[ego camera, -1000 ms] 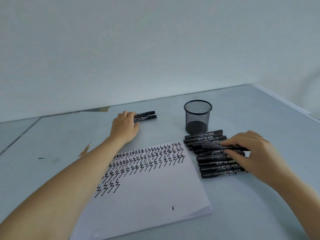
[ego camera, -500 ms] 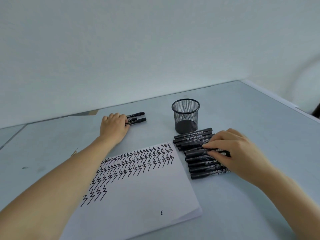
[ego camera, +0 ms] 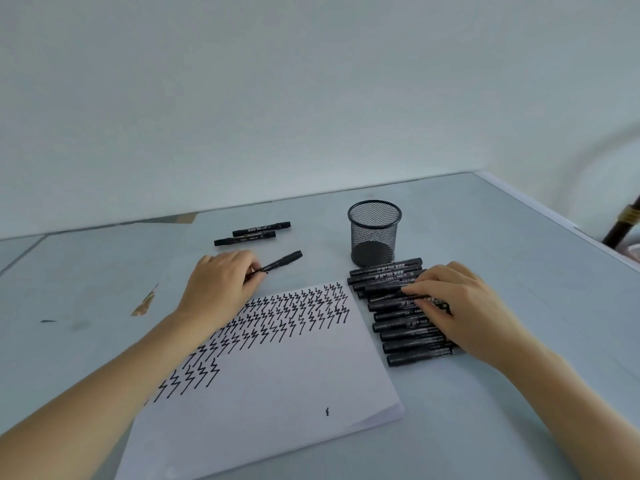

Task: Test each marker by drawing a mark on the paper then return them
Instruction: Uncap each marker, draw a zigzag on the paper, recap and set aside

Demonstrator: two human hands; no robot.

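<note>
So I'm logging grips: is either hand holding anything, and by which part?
The left hand pinches one marker near its lower end. The right hand rests its fingers on the marker row, lifting nothing.

Black wire-mesh cup [ego camera: 374, 233], matt black plastic markers [ego camera: 408, 327], smooth white paper [ego camera: 277, 393], smooth pale tabletop [ego camera: 519, 271]
</note>
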